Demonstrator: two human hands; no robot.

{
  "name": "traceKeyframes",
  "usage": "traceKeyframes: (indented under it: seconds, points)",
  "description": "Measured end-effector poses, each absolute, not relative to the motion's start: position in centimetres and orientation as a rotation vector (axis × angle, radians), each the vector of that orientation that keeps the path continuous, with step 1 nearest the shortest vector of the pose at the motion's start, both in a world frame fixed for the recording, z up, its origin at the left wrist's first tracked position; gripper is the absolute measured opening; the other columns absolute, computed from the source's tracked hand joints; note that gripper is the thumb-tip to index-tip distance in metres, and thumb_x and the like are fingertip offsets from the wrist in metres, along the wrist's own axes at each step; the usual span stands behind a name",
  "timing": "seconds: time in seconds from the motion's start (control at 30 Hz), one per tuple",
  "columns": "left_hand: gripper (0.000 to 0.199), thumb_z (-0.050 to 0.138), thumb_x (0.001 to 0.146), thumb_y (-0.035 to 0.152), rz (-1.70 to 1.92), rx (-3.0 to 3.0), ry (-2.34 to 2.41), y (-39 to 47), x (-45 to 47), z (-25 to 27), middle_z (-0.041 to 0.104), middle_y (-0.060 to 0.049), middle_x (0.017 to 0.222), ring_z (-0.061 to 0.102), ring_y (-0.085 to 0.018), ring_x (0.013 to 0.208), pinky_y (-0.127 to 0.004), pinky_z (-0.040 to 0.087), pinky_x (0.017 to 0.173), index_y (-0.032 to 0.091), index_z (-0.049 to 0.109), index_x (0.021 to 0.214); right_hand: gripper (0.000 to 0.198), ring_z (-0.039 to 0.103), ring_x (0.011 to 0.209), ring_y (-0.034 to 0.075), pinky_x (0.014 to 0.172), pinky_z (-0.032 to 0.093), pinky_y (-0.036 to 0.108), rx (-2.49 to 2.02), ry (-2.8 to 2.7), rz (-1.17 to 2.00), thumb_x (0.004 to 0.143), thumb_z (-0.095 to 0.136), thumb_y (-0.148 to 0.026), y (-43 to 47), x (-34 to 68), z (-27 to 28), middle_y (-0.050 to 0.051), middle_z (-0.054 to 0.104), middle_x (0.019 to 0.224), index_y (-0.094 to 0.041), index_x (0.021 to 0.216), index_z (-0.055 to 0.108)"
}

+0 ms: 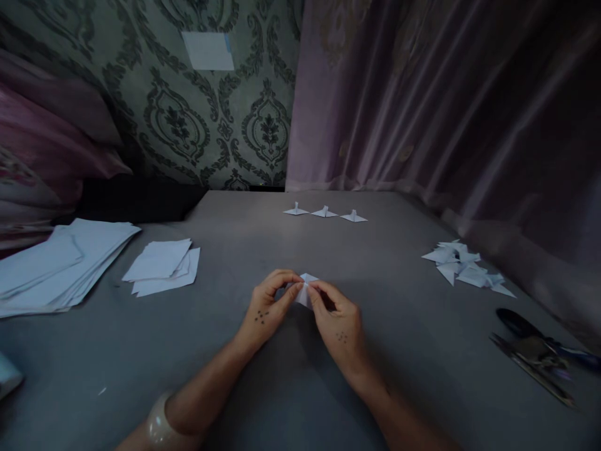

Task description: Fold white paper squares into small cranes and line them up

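Note:
Between my hands, above the middle of the table, is a small folded piece of white paper [304, 297]. My left hand [272, 305] pinches its left side between thumb and forefinger. On the other side, my right hand [339, 318] grips the paper with its fingertips, close to the left thumb. The fingers cover much of the paper, so its full shape cannot be made out. Farther back stand three folded paper figures [325, 212] in a row, each with pointed sides and a raised middle.
A stack of large white sheets [94, 257] lies at the left, beside smaller paper squares [162, 260]. More folded paper figures [457, 263] are heaped at the right. Nearer are dark-handled scissors [519, 322] and a pen-like tool [530, 369]. Curtains [422, 94] hang along the right side.

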State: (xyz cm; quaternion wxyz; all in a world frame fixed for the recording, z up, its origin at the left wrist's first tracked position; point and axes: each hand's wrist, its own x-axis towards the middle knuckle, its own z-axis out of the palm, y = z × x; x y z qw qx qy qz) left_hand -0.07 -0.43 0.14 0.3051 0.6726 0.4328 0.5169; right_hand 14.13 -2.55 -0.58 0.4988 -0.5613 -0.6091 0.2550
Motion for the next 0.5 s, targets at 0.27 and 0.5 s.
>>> traceKeyframes:
  seconds: [0.27, 0.5]
  points:
    - [0.013, 0.051, 0.089, 0.021, 1.357, 1.886, 1.142, -0.78, 0.34, -0.05, 0.063, -0.006, 0.087, 0.060, -0.015, 0.084, -0.028, 0.048, 0.078, 0.018, 0.063, 0.087, 0.019, 0.066, 0.069, 0.016, 0.066, 0.053, 0.027, -1.384, -1.525, 0.606, 0.088, 0.051, -0.032, -2.80, 14.04, -0.50, 0.001, 0.071, 0.079, -0.024, 0.094, 0.068]
    - [0.015, 0.053, 0.088, 0.025, 1.382, 1.769, 1.190, -0.65, 0.41, 0.12, 0.064, -0.005, 0.083, 0.060, -0.015, 0.080, -0.028, 0.049, 0.075, 0.018, 0.065, 0.083, 0.013, 0.056, 0.098, 0.020, 0.086, 0.049, 0.037, -1.347, -1.532, 0.313, 0.084, 0.057, -0.024, -2.25, 14.26, -0.58, 0.009, 0.053, 0.113, -0.022, 0.086, 0.070]
